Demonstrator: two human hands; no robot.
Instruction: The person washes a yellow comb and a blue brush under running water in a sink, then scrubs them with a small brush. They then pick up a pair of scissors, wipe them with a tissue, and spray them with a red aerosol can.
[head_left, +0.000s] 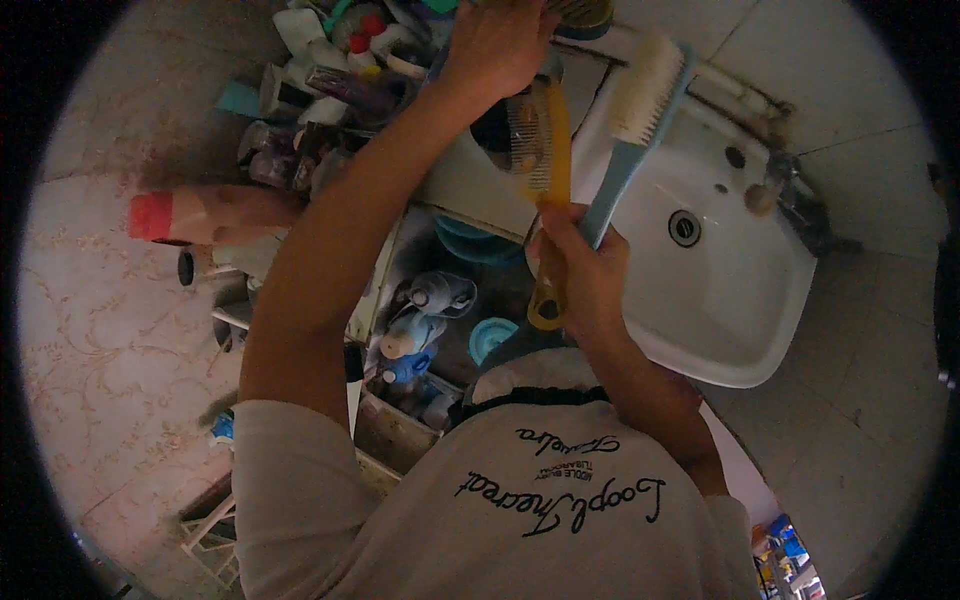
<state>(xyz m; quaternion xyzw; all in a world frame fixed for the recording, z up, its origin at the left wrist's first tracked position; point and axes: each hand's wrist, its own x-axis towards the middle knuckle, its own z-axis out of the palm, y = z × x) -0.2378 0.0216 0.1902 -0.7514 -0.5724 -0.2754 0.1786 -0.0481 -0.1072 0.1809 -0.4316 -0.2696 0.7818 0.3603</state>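
Observation:
My right hand (590, 270) is closed round two handles at the left rim of the sink. One belongs to a yellow wide comb (558, 130), the other to a blue-handled brush (622, 165) with pale bristles. Both stick up beyond my fingers, the brush leaning right over the basin. My left hand (500, 48) reaches to the far edge of the view, above the cluttered counter. Its fingertips are cut off there. Right beside it is a dark oval hairbrush (583, 17), only partly visible; I cannot tell whether my fingers grip it.
A white sink (735, 315) stands to the right, with a tap (800, 205) at its far side. Bottles and tubes crowd the far left, including a pink bottle with a red cap (215, 214). Below the counter (470, 180) sit several bottles and a turquoise tub (492, 340).

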